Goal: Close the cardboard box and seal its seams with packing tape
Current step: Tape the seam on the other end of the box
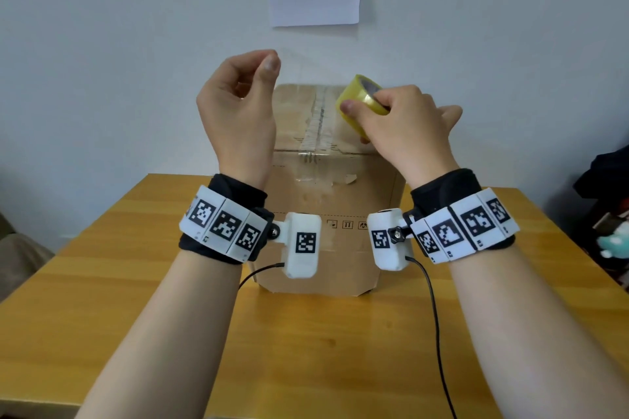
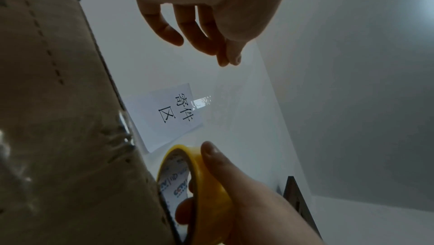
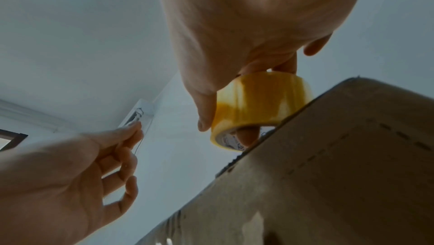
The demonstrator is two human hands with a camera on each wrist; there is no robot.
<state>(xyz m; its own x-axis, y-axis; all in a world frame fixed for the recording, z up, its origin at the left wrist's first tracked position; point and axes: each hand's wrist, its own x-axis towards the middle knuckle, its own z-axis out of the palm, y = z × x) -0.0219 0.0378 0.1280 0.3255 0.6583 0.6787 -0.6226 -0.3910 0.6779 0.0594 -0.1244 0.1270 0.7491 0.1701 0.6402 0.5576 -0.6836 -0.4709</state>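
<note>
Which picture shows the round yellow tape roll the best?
The right wrist view: the round yellow tape roll fills mid-frame, its whole band visible under the right hand. The head view shows it small, fingers covering half. The left wrist view shows its printed inner core, cut at the frame's edge.

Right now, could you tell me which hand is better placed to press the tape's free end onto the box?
Left. The left hand pinches the pulled-out tape end above the cardboard box; the right hand is occupied gripping the yellow tape roll.
</note>
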